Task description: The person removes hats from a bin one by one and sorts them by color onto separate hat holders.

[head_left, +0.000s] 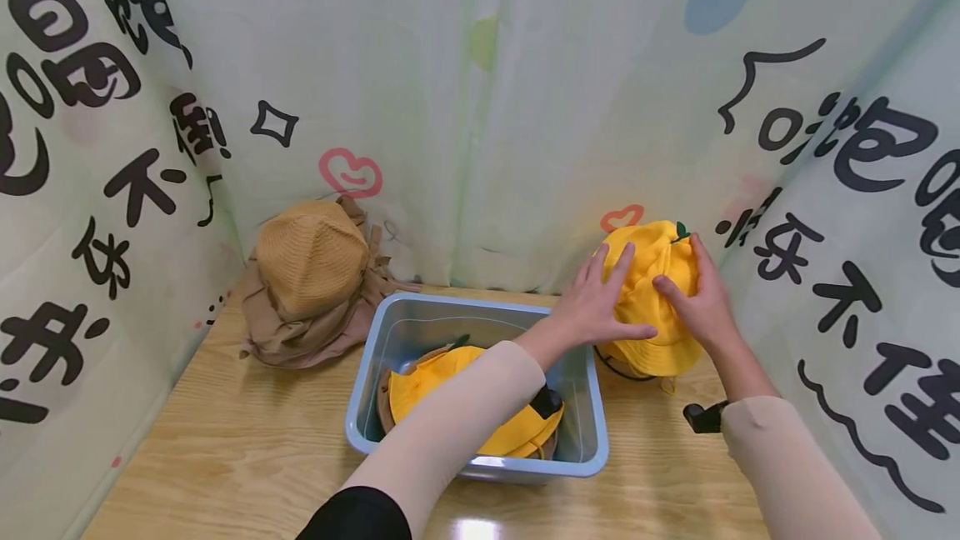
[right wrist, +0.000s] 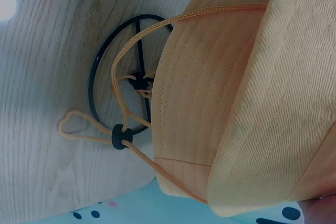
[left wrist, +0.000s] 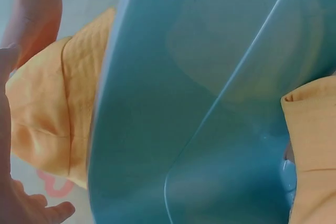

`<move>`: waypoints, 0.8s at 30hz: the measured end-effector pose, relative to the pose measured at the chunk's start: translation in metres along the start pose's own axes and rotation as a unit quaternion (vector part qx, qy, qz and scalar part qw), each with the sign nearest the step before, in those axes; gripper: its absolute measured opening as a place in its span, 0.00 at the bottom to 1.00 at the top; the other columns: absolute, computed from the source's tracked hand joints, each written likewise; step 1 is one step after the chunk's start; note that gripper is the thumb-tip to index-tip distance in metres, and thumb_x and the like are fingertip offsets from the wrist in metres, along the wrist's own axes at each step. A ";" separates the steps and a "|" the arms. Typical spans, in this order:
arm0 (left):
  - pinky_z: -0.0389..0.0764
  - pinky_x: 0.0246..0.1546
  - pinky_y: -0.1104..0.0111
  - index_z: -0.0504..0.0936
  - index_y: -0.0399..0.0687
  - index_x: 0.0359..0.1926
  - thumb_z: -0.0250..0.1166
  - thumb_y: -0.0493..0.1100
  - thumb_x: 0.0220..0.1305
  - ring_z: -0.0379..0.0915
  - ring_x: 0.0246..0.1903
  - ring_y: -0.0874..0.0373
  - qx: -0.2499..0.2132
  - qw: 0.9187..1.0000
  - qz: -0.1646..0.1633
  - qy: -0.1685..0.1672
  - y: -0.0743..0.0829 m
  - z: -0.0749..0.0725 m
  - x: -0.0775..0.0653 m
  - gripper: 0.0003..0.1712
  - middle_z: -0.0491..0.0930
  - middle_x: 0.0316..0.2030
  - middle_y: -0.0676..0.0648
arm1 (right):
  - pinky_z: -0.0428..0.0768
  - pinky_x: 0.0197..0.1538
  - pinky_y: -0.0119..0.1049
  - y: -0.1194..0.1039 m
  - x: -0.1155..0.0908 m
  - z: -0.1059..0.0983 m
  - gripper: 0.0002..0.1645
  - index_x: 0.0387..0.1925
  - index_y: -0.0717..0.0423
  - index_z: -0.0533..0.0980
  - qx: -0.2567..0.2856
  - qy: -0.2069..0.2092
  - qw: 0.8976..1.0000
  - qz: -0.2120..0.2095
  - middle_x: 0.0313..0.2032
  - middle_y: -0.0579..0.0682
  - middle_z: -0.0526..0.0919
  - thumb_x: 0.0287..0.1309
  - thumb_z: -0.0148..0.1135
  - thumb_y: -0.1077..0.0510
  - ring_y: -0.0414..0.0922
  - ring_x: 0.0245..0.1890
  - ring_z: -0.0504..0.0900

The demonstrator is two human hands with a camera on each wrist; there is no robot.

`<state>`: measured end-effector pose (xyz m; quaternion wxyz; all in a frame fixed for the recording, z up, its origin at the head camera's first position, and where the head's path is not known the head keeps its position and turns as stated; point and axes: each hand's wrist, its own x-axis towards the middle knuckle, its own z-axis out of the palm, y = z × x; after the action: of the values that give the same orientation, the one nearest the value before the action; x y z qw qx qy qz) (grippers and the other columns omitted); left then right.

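Observation:
A yellow bucket hat (head_left: 648, 261) with a small green leaf on top stands at the right, over a black wire stand (right wrist: 92, 85). My left hand (head_left: 592, 298) is at the hat's left side, fingers spread. On the opposite side, my right hand (head_left: 701, 298) rests against the crown, thumb in front and fingers at the edge. From the brim hangs a drawstring with a black cord toggle (right wrist: 122, 137). Under my left forearm, a blue plastic bin (head_left: 592, 407) contains another yellow hat (head_left: 435, 373) with brown fabric beneath it, partly covered by my sleeve.
Tan and brown hats (head_left: 311, 261) sit stacked to the left of the bin, one with a draped brown edge. Everything stands on a wood-grain table (head_left: 225, 432). Pale printed curtains (head_left: 420, 107) with black writing enclose the back and both sides.

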<state>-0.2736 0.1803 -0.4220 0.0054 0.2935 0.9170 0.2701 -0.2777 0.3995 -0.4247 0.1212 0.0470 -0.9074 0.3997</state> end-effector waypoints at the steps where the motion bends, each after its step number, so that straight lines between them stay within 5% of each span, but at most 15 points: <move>1: 0.56 0.73 0.55 0.19 0.70 0.76 0.61 0.79 0.53 0.38 0.78 0.45 -0.003 1.000 0.005 -0.004 0.000 0.001 0.001 0.70 0.29 0.80 0.45 | 0.63 0.65 0.66 0.000 0.000 0.000 0.54 0.80 0.41 0.37 0.000 -0.001 1.000 0.001 0.78 0.57 0.48 0.66 0.59 0.41 0.64 0.69 0.60; 7: 0.63 0.70 0.51 0.17 0.75 0.74 0.64 0.76 0.54 0.41 0.78 0.45 -0.029 0.999 0.029 -0.010 0.000 0.009 0.012 0.70 0.33 0.79 0.44 | 0.63 0.66 0.65 0.001 0.002 0.003 0.54 0.80 0.40 0.36 0.005 0.000 1.000 0.008 0.79 0.55 0.46 0.67 0.59 0.41 0.64 0.70 0.60; 13: 0.61 0.71 0.53 0.16 0.77 0.74 0.64 0.74 0.56 0.36 0.78 0.46 -0.050 0.998 0.029 -0.017 0.007 0.020 0.015 0.69 0.34 0.80 0.44 | 0.58 0.70 0.65 0.007 -0.001 0.007 0.54 0.80 0.37 0.37 0.016 0.006 1.000 0.015 0.79 0.55 0.45 0.66 0.60 0.40 0.64 0.74 0.54; 24: 0.63 0.69 0.48 0.14 0.78 0.72 0.65 0.69 0.60 0.37 0.78 0.44 -0.040 0.998 0.012 -0.037 0.003 0.030 0.018 0.68 0.39 0.79 0.42 | 0.62 0.67 0.65 0.013 -0.002 0.010 0.56 0.80 0.33 0.35 0.012 0.000 0.999 0.038 0.79 0.55 0.45 0.65 0.60 0.38 0.64 0.71 0.58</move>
<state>-0.2817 0.2071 -0.4431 0.0484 0.3135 0.9010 0.2958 -0.2799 0.4008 -0.4413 0.1056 0.0138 -0.9038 0.4144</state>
